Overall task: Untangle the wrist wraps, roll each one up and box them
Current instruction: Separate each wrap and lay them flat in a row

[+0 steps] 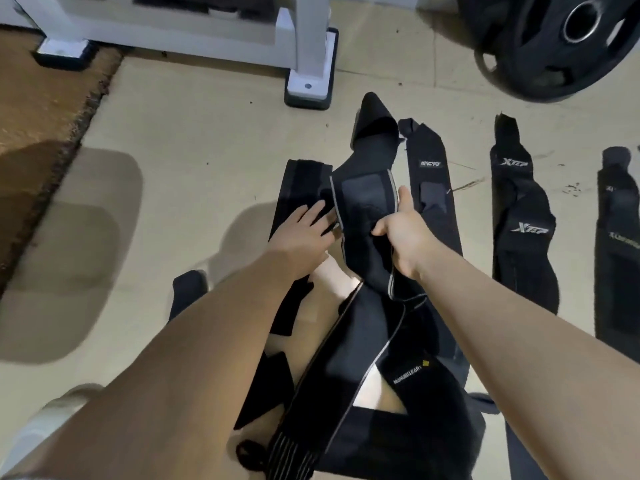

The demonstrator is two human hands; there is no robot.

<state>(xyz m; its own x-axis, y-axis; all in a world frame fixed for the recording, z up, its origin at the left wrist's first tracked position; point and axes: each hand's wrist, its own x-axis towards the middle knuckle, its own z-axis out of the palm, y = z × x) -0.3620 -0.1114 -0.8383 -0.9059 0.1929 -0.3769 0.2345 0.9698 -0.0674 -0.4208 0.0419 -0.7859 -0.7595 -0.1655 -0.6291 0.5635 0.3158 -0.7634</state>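
Observation:
Several black wrist wraps lie on the beige floor. My right hand (401,233) grips a grey-edged black wrap (360,199) at the centre, lifting its upper part off the tangled pile (363,375) near my knees. My left hand (304,230) lies flat with straight fingers on another black wrap (298,181) just left of it. Three wraps are laid out straight on the right: one with a small logo (431,168), one marked with white lettering (519,209), and one at the frame edge (620,237). No box is visible.
A white metal rack foot (308,81) stands on the floor ahead. A black weight plate (554,43) lies at the top right. A brown mat (41,109) covers the floor on the left. Bare floor (194,140) spreads left of the wraps.

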